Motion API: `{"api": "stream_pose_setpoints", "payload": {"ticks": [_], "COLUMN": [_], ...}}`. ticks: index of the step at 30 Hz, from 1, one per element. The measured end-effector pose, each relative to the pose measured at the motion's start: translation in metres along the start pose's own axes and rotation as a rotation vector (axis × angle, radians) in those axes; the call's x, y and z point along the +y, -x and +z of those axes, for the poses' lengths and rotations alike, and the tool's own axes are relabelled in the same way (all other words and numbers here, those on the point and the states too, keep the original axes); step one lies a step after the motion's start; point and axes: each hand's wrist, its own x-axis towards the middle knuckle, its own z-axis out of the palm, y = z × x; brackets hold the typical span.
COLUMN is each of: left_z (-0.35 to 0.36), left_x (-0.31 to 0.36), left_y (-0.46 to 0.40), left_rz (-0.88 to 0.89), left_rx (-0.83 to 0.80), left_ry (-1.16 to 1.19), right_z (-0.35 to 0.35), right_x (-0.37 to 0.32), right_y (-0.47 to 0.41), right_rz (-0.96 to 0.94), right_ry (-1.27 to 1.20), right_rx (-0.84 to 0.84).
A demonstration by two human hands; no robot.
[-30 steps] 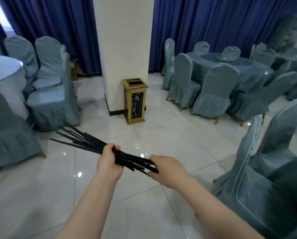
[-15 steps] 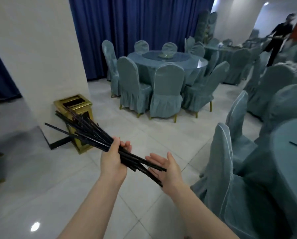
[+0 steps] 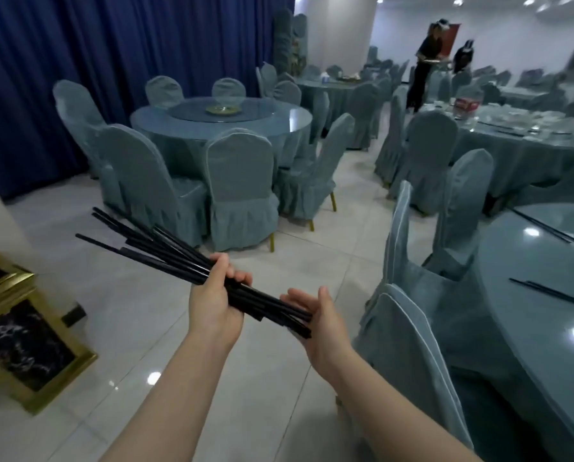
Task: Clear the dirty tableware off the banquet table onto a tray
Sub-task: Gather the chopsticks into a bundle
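My left hand (image 3: 216,300) grips a bundle of several black chopsticks (image 3: 158,250) around its middle; the sticks fan out up and to the left. My right hand (image 3: 322,323) lies palm up with straight fingers, and the bundle's near ends rest against that palm. To the right is a round banquet table (image 3: 525,331) with a blue-grey cloth. Two pairs of black chopsticks lie on it, one near its front (image 3: 552,293) and one farther back (image 3: 549,228). No tray is in view.
Covered chairs (image 3: 412,328) stand between me and the table on the right. A gold and black bin (image 3: 22,331) sits at the lower left by a white pillar. More tables and chairs (image 3: 222,115) fill the room; two people (image 3: 425,65) stand at the back right.
My view has swung right, bringing the table on the right and the far tables into sight. My right hand has opened, from gripping the stick ends to lying palm up against them.
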Motion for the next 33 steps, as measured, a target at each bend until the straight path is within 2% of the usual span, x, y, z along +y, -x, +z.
{"api": "stream_pose_setpoints", "payload": {"ticks": [6, 12, 16, 24, 29, 33], "left_z": [0.059, 0.119, 0.163, 0.249, 0.301, 0.347], "left_x": [-0.049, -0.11, -0.156, -0.247, -0.301, -0.351], "left_y": [-0.102, -0.163, -0.212, -0.29, -0.322, -0.343], "left_rz": [-0.157, -0.325, -0.407, -0.518, -0.591, -0.63], "left_rx": [-0.225, -0.499, -0.565, -0.665, -0.675, -0.779], "left_ry": [-0.136, -0.269, -0.267, -0.384, -0.491, -0.549], "right_z": [0.014, -0.015, -0.061, -0.179, -0.245, -0.305], "right_x": [-0.041, -0.086, -0.122, -0.191, -0.216, -0.228], "right_y": [-0.099, -0.164, -0.209, -0.284, -0.305, -0.321], "right_rz": [-0.041, -0.142, -0.227, -0.296, -0.314, -0.338], "right_ry": [-0.158, -0.264, -0.343, -0.404, -0.415, -0.397], "right_rx": [0.148, 0.335, 0.436, 0.517, 0.726, 0.95]}}
